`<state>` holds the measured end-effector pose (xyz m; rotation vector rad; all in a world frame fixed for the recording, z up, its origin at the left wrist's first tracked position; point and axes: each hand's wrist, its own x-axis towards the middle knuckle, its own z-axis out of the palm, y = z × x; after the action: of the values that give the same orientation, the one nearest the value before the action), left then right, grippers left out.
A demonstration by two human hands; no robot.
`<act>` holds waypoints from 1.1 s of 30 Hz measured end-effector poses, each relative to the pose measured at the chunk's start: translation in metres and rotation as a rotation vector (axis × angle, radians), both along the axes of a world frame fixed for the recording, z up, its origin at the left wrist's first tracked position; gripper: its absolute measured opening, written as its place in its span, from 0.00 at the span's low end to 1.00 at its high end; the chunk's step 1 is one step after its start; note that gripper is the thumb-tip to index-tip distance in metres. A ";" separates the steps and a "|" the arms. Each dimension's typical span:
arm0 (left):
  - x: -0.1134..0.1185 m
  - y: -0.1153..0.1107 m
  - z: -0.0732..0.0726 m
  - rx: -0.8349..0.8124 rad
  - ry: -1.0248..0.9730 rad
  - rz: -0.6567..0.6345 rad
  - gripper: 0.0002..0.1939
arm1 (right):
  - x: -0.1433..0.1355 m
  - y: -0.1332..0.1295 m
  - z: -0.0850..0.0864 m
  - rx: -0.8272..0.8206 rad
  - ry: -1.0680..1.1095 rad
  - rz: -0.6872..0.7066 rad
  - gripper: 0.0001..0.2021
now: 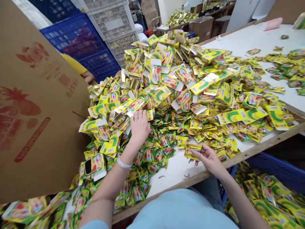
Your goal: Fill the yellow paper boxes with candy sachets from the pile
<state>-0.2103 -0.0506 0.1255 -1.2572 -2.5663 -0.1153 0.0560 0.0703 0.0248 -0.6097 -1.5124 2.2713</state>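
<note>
My left hand (140, 126), with a ring and a pale wristband, reaches into the heap of small yellow cartons. Its fingers are bent against a small printed carton (137, 104); the fingertips are partly hidden. Just over the table's front edge, my right hand (207, 157) pinches a yellow sachet (192, 150) between thumb and fingers. Another yellow sachet (182, 142) lies close beside it. Below my left hand spread many green sachets (164, 140) with red print. More yellow sachets (224, 144) lie to the right of my right hand.
A large brown cardboard box (45, 127) stands at left, with another person's arm (87, 75) behind it. Blue crates (81, 41) and white crates (111, 20) are stacked at the back. A blue crate (278, 170) of sachets sits below the table's wooden edge (262, 146).
</note>
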 end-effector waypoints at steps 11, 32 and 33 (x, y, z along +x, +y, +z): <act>0.013 -0.007 -0.017 0.425 -0.552 -0.304 0.27 | 0.004 0.006 0.015 -0.069 0.079 -0.013 0.16; 0.116 -0.022 -0.030 0.195 -1.570 -0.211 0.21 | -0.016 0.029 0.073 0.992 0.167 0.277 0.07; 0.116 -0.022 -0.031 0.198 -1.573 -0.224 0.22 | -0.015 0.029 0.076 1.023 0.173 0.310 0.07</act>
<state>-0.0947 -0.0724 0.0946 -1.6885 -3.2196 -2.0537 0.0415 0.0994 0.1010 0.1251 -2.4439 1.3275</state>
